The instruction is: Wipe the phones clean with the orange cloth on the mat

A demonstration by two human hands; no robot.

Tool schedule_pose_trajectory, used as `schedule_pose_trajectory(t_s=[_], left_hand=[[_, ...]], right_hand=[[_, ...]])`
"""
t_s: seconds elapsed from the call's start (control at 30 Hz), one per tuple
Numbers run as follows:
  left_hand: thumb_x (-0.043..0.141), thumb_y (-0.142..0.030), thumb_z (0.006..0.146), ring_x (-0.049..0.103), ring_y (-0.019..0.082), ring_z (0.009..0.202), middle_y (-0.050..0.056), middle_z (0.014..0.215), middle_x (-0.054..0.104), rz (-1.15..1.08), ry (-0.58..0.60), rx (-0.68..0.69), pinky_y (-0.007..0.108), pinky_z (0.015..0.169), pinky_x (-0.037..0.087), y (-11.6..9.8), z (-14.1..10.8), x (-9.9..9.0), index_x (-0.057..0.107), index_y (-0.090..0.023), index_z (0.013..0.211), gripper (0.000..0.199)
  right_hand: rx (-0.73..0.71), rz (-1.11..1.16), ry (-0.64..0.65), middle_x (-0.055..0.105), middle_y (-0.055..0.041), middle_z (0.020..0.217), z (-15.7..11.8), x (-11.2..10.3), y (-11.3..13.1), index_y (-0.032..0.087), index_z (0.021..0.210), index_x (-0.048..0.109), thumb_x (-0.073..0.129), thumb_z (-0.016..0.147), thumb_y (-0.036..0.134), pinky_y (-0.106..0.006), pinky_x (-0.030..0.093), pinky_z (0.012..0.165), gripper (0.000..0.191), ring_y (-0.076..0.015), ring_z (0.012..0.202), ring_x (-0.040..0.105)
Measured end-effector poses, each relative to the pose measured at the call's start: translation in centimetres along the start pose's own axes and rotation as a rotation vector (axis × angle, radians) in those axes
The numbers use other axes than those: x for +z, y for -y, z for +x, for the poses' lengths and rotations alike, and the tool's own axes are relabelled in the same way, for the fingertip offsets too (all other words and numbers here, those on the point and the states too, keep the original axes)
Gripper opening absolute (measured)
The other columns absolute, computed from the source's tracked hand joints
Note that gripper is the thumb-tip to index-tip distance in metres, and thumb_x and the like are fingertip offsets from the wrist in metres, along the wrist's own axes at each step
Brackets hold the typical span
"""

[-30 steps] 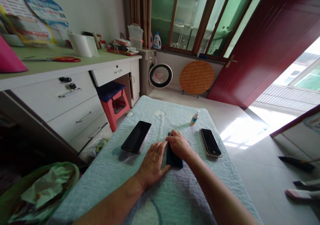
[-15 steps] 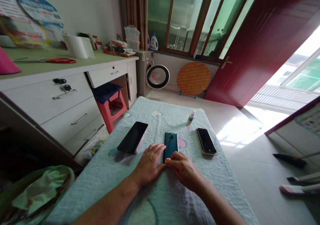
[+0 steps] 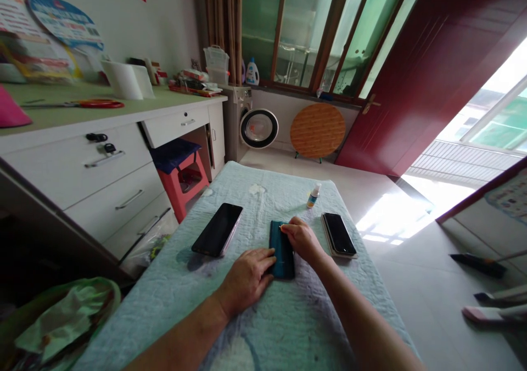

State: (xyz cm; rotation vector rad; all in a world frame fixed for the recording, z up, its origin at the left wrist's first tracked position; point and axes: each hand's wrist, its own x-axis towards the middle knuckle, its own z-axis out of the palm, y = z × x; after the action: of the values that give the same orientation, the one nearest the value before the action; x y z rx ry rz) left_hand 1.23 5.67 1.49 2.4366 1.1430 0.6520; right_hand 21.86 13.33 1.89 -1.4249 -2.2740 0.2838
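A blue-green phone [image 3: 282, 258] lies back up on the cloth-covered table, its camera end away from me. My left hand [image 3: 247, 275] rests flat to the left of it, fingers stretched out and their tips touching its left edge. Over the camera end, my right hand [image 3: 303, 239] is closed in a pinch. It holds a small orange piece, mostly hidden by the fingers now. A larger dark phone [image 3: 219, 229] lies screen up on the left. To the right, another phone [image 3: 341, 232] lies on a thin pale box. Farther back stands a small spray bottle [image 3: 313, 195].
A pale green quilted cloth [image 3: 242, 184] covers the table. A red stool [image 3: 181, 179] and white drawers [image 3: 111, 179] stand on the left, with a green-rimmed bin [image 3: 113, 305] nearer. A washing machine [image 3: 236, 116] with its door open is behind. Brushes [image 3: 481, 265] lie on the right floor.
My right hand has moved from the phone's near end up to its camera end, still pinching the orange piece. My left hand has slid slightly nearer along the phone's left edge.
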Motion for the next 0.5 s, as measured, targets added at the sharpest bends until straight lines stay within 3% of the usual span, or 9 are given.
schedule_pose_trajectory(t_s=[0.2, 0.5], left_hand=[[0.062, -0.013, 0.081, 0.057, 0.024, 0.119, 0.009, 0.131, 0.061, -0.041, 0.007, -0.001, 0.040, 0.104, 0.044, -0.1, 0.1, 0.0, 0.063, -0.020, 0.121, 0.040], [0.062, -0.014, 0.082, 0.057, 0.024, 0.120, 0.009, 0.132, 0.060, -0.027, 0.007, -0.017, 0.040, 0.106, 0.044, -0.2, 0.0, 0.1, 0.062, -0.019, 0.121, 0.039]], right_hand=[[-0.009, -0.073, -0.005, 0.055, -0.0026, 0.082, 1.9, 1.1, 1.0, 0.018, 0.079, 0.069, 0.047, 0.094, 0.014, -0.023, 0.037, 0.076, 0.027, -0.0137, 0.081, 0.051], [-0.043, -0.116, 0.027, 0.057, -0.0040, 0.090, 2.9, 2.4, 1.4, 0.021, 0.086, 0.070, 0.047, 0.092, 0.013, -0.023, 0.037, 0.079, 0.025, -0.0158, 0.087, 0.050]])
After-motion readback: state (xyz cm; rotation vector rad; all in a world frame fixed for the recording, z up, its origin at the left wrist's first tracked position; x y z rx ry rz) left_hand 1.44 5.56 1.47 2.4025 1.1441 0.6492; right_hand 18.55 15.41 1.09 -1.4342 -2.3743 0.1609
